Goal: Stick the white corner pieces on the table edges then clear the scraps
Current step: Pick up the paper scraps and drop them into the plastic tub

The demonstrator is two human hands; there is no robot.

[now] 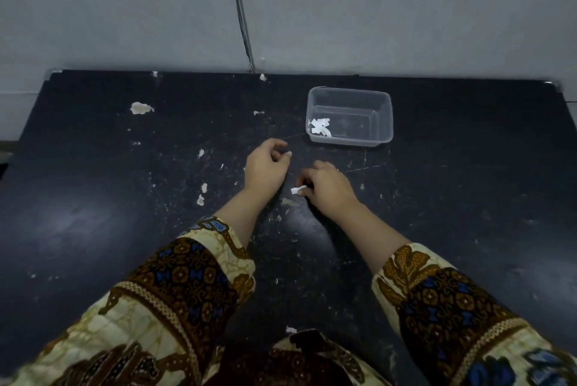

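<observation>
My right hand point(327, 187) pinches a small white paper scrap point(298, 190) just above the black table point(93, 198), near its middle. My left hand point(265, 167) hovers just to the left of it, fingers loosely curled, holding nothing that I can see. A clear plastic container point(382, 118) stands beyond the hands, to the right, with a few white scraps point(320, 127) lying in its near left corner. Pale corner pieces show at the table's far left corner point(51, 73) and far right corner point(551, 83).
The table top is scratched and dotted with chipped pale patches point(140, 108), mostly on the left half. A grey wall runs along the far edge, with a dark cable point(242, 20) running down it to the table. Patterned sleeves cover both forearms.
</observation>
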